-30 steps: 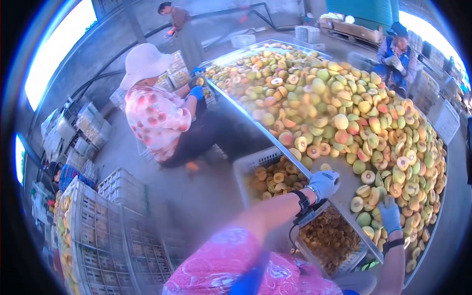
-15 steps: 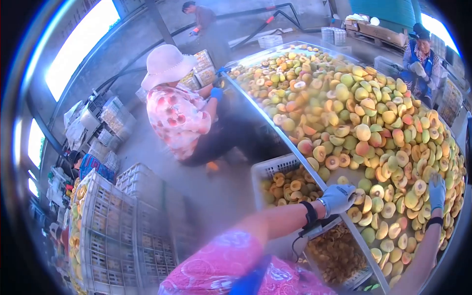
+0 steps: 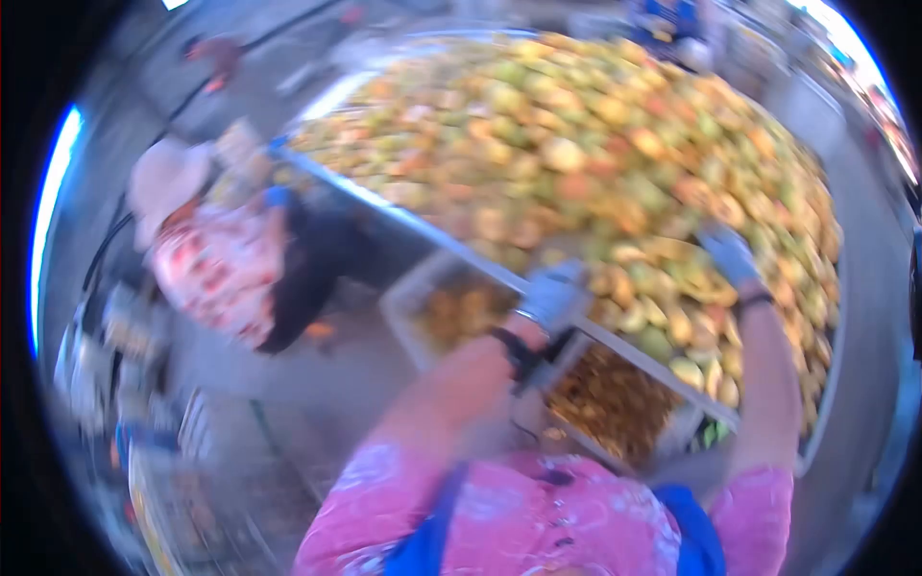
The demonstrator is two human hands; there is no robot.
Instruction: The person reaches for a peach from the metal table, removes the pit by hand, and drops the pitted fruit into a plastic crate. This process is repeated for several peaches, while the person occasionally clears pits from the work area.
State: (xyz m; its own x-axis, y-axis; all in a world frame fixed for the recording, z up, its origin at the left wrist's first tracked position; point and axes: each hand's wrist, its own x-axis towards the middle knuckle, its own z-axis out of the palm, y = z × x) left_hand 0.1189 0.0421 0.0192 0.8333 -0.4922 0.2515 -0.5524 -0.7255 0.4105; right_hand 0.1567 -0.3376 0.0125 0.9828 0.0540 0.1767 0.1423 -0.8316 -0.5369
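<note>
1. The table, its metal rim [image 3: 413, 224] slanting from far left to near right, bears the fruit heap [image 3: 576, 144]; the heap's long axis runs roughly the same way.
2. Below the rim, 2 crates hold fruit pieces [image 3: 456, 309] on the left and brown pieces [image 3: 615, 403] on the right.
3. The right hand [image 3: 730, 257] is nearer the heap's middle, its gloved fingers among the fruit, pointing far and left. Blur hides whether they spread, press together or pinch.
4. The left hand [image 3: 555, 296] is at the rim, with fruit just beside it, far and right. I cannot tell its finger state or any grasp.
5. Individual fruits' long axes are too blurred to tell.
</note>
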